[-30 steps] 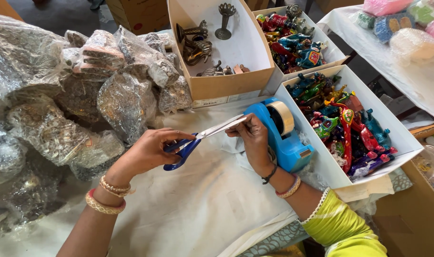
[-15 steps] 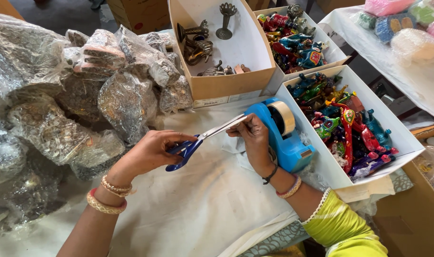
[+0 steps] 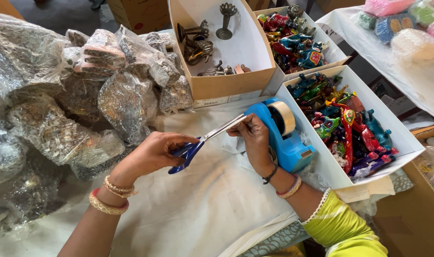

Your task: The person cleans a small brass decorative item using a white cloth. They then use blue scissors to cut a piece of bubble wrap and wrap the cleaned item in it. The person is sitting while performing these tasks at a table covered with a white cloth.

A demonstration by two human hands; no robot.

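Gripping the blue handles, the left hand [image 3: 152,154] is curled shut around a pair of scissors [image 3: 205,141], whose silver blades are pointed up and to the right toward the blue tape dispenser [image 3: 283,138]. The blade tips are met just left of the dispenser by the right hand [image 3: 255,143], whose fingers are bunched together at that spot; what is pinched between them is too small to be made out. The right palm is laid against the dispenser's left side, and a roll of beige tape [image 3: 286,117] is carried in the dispenser's upper part. Bangles are worn on both wrists, and a yellow-green sleeve [image 3: 343,228] is seen on the right arm.

The dispenser is set on a white cloth [image 3: 193,209] spread over the work surface. Directly right of the dispenser, a white box [image 3: 393,126] filled with brightly painted figurines is found touching it. Behind the dispenser, a cardboard box [image 3: 226,83] holding dark metal figures is placed, and behind and to the right of it a second white box [image 3: 340,54] of painted figurines is seen. Well to the left of the dispenser, a heap of items wrapped in clear plastic [image 3: 60,109] is piled. Far to the right and behind, pastel wrapped bundles [image 3: 407,28] are laid on another white sheet.
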